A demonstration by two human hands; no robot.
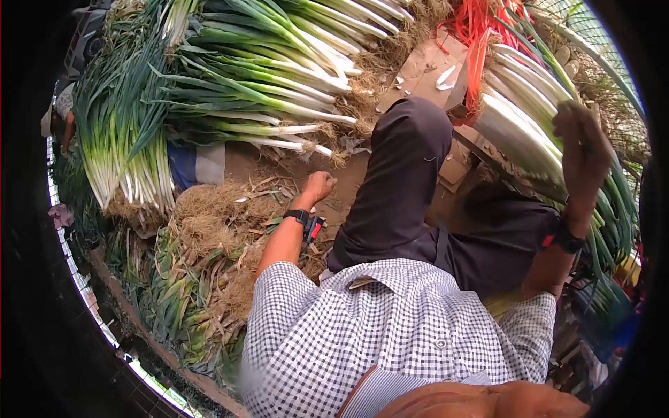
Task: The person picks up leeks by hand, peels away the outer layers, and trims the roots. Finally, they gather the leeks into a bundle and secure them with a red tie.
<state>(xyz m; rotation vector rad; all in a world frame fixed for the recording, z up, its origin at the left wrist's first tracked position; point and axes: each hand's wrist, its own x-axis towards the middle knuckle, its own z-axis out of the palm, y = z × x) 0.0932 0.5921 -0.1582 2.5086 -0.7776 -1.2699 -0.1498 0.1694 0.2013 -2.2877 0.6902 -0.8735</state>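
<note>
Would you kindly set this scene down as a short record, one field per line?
Left hand: the left hand, fingers curled, nothing visibly held
Right hand: the right hand, beside the leek bundle; grip unclear
Bundle binding: red strips near its white end
Leek heap: upper left, roots showing
Debris: root pile below the heap

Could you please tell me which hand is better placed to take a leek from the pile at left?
Probably the left hand: it is near the leek pile, while the right hand is beside other leeks.
</note>
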